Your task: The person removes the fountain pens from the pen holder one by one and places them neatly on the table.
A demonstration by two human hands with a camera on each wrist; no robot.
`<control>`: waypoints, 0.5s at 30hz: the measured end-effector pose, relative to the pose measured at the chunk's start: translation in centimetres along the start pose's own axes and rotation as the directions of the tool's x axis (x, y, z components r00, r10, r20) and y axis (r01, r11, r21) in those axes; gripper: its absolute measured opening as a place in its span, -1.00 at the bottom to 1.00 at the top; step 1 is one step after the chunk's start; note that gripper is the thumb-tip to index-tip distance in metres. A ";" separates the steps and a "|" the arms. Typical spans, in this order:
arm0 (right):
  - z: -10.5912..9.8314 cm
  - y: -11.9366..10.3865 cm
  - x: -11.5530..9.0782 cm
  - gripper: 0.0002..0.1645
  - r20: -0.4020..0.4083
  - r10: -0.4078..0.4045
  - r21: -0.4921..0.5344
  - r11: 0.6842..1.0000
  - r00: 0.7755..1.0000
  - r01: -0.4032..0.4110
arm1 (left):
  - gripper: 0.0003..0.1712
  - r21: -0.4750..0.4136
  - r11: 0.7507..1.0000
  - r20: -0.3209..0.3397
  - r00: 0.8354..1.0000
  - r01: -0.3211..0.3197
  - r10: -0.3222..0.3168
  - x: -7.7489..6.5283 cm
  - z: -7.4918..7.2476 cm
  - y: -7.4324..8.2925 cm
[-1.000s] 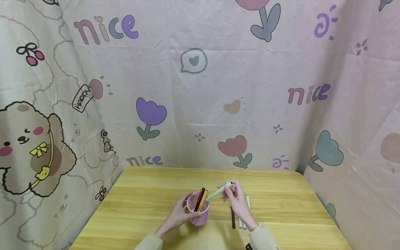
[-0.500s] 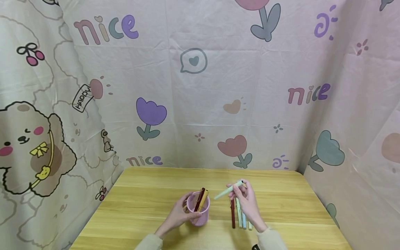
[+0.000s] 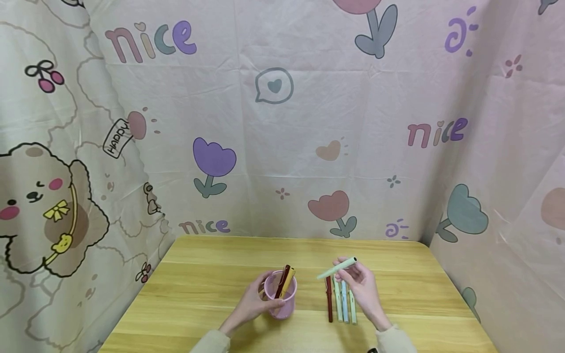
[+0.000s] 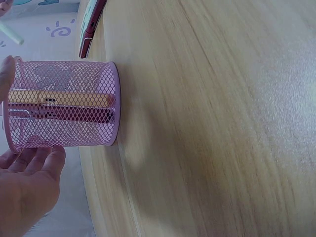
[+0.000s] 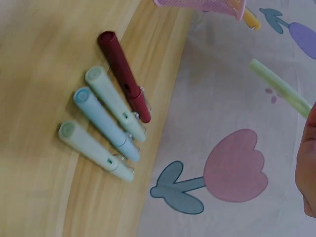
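Observation:
My left hand (image 3: 252,303) grips a pink mesh pen holder (image 3: 286,310) standing upright on the table, thumb and fingers around its upper part. Inside it lean a dark red pen (image 3: 282,280) and a yellow pen (image 3: 289,283), both also showing through the mesh in the left wrist view. My right hand (image 3: 363,289) pinches a light green pen (image 3: 333,270), held slanted in the air to the right of the holder. Below that hand lie a dark red pen (image 5: 121,69), a light green pen (image 5: 113,101), a light blue pen (image 5: 104,121) and a second light green pen (image 5: 94,148).
The wooden table (image 3: 198,274) ends at a patterned cloth backdrop (image 3: 282,147) behind, with more cloth at both sides. The loose pens lie roughly side by side, right of the holder.
My right hand has carried the light green pen rightward, away from the holder's rim, uncovering more of the pens on the table. My left hand and the holder have stayed put.

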State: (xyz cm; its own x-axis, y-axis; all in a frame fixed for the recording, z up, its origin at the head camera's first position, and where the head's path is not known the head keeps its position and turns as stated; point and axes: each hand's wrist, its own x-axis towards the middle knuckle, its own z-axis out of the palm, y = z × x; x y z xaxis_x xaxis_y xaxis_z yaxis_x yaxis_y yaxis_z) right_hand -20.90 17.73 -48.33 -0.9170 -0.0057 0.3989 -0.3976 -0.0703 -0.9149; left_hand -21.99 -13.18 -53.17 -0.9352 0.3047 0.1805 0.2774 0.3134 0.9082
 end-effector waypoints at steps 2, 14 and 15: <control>-0.3 0.1 -0.1 -0.54 -0.011 0.024 -0.013 1.000 1.000 -0.024 | 0.07 0.006 1.000 0.002 1.000 0.000 0.000 0.0 0.0 0.0; -1.9 0.9 -0.6 -0.53 -0.098 0.100 -0.163 0.980 0.990 -0.115 | 0.09 0.021 1.000 0.014 1.000 0.003 -0.003 0.1 -0.1 -0.2; -2.0 1.0 -0.7 -0.54 -0.109 0.105 -0.178 0.976 0.988 -0.123 | 0.08 0.020 1.000 0.013 1.000 0.002 -0.003 0.1 -0.1 -0.1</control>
State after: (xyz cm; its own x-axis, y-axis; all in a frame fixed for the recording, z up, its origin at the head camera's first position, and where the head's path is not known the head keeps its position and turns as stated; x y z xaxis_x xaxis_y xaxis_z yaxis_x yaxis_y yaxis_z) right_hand -20.75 19.65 -49.67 -0.9517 0.0959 0.2917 -0.2811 0.1101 -0.9533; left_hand -22.12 -13.27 -53.25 -0.9329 0.3158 0.1731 0.2795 0.3317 0.9010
